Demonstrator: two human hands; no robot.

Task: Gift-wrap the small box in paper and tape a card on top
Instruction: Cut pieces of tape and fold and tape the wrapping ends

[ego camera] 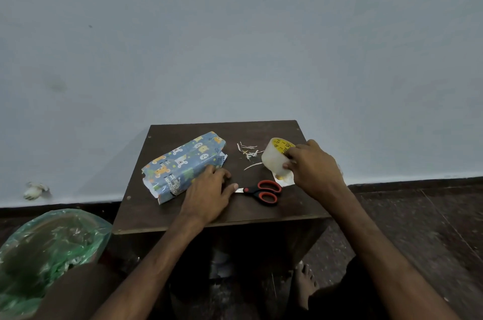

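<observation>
On the table [156, 212], the wrapped box [180, 162] lies at 10 o'clock. The left hand [209, 191] rests flat with loose fingers, touching the box's near side. At 2 o'clock the right hand [313, 165] grips the tape [273, 162]. Scissors [264, 191] lie at 4, scraps [248, 152] at 1.

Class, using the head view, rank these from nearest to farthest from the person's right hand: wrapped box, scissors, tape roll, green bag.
1. Tape roll: held in the right hand.
2. Scissors: just left, mid-table.
3. Wrapped box: table's left side.
4. Green bag: floor, far left.
</observation>
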